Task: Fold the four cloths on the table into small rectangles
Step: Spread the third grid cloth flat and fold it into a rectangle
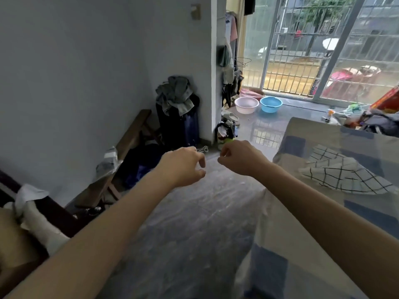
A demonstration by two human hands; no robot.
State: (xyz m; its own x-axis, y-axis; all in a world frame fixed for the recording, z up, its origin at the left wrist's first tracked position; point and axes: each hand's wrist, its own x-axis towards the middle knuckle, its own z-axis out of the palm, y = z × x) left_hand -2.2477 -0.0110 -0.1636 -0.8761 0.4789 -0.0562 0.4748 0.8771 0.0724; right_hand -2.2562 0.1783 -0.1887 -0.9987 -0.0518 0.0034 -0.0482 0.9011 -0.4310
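Note:
My left hand and my right hand are stretched out in front of me, close together, fingers pinched. They seem to hold the top edge of a thin, see-through grey cloth that hangs below them and blurs what lies behind it. A white cloth with a black grid pattern lies crumpled to the right on the surface covered in beige and blue patches. No other cloths for folding can be made out.
A dark wooden bench leans along the left wall beside a dark suitcase topped with grey clothes. Pink and blue basins stand on the floor by the barred glass door. Clutter is piled at the surface's far end.

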